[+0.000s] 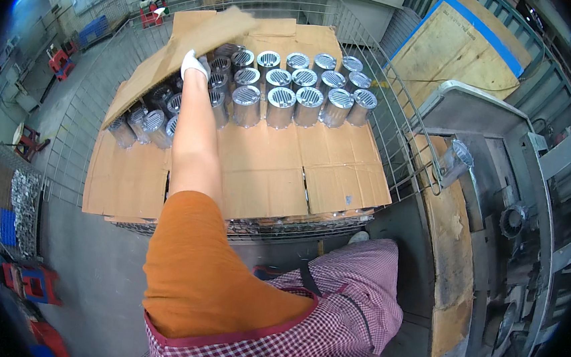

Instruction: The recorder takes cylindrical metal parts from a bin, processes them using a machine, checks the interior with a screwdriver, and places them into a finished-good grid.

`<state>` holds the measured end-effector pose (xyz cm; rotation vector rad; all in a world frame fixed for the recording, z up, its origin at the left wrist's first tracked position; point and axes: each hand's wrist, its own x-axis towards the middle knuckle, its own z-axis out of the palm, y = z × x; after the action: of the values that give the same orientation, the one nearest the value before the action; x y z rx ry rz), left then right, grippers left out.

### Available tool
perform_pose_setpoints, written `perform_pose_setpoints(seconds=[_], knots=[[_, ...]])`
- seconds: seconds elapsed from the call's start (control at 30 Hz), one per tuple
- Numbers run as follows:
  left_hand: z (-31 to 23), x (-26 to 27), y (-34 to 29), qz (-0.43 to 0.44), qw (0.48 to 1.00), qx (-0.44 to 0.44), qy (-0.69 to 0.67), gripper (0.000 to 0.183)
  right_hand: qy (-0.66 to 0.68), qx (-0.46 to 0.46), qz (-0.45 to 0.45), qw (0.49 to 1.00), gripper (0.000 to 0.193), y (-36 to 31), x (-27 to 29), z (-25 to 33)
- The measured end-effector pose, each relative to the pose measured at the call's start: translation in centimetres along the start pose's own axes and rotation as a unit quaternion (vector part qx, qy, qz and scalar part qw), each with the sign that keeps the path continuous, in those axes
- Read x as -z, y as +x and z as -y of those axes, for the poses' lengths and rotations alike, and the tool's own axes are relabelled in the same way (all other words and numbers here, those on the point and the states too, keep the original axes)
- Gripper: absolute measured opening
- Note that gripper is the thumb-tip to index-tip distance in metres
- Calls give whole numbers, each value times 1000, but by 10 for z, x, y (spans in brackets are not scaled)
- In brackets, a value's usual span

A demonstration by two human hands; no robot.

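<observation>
My left hand (194, 66), in a white glove, reaches far forward and is closed on the near edge of a cardboard sheet (175, 52). The sheet is tilted up, its far right corner blurred. Under and beside it stand rows of upright metal cylinders (281, 104) with slotted round tops. Those on the left (154, 128) are partly covered by the sheet. The cylinders rest on a flat cardboard layer (259, 170) in a large wire cage (404, 121). My fingertips are partly hidden behind the sheet. My right hand is out of the picture.
On the right stands a metal machine (541, 172) with a similar shiny cylinder (459, 155) on it. A stained cardboard strip (450, 258) runs along its near side. A blue-edged board (453, 44) leans behind. Red and blue stools (32, 283) stand at left.
</observation>
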<state>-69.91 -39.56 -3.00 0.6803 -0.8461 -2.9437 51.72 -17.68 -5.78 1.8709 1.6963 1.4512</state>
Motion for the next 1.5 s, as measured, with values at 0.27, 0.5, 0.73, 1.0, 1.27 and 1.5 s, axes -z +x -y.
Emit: perform_pose_setpoints(seconds=[0.27,0.5,0.73,1.0,1.27,1.5], knots=[[-38,-36,-135,281,949,-130,-53,13,144,-58,60,986,43,25,54,-18],[56,-35,-351,520,842,-131,-65,33,612,-138,109,771,51,112,218,54],[172,7,-611,761,622,124,-141,33,834,153,-17,530,141,104,343,159],[158,117,-839,910,4,413,-20,39,942,-211,-173,196,65,1,331,66],[194,216,-893,987,-148,68,0,49,692,-472,-537,101,56,-229,252,-56],[274,249,-841,948,-242,55,198,43,585,-627,-503,108,59,-441,186,-2]])
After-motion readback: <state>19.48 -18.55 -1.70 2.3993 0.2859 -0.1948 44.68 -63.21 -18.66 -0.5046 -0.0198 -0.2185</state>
